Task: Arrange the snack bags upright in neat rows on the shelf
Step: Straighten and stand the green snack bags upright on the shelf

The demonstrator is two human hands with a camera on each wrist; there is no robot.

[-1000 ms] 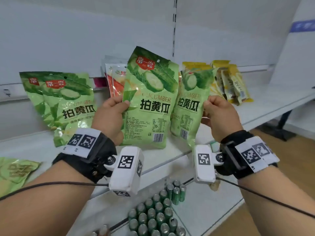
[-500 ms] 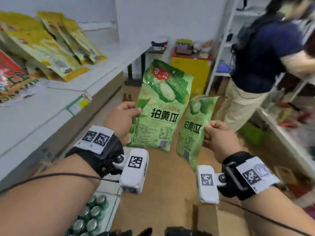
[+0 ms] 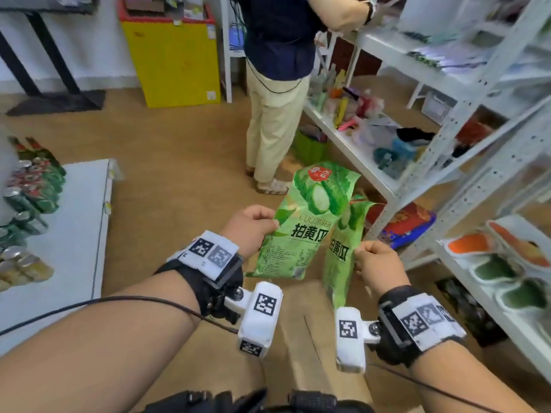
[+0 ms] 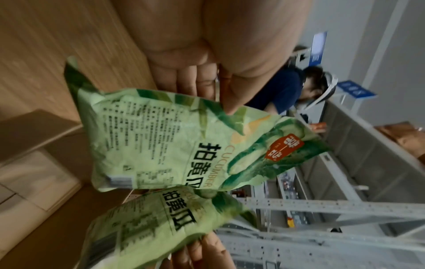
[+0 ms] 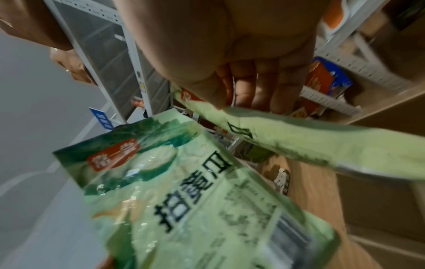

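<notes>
Neither bag is shelved yet: the left hand (image 3: 250,226) pinches one green snack bag (image 3: 310,222) by its edge at 12 o'clock, the right hand (image 3: 376,265) pinches a second bag (image 3: 340,257) just beside it, both above the floor, the white shelf (image 3: 504,320) waiting at 3 o'clock

black wrist straps (image 3: 205,281), white tagged cameras (image 3: 262,314)
</notes>
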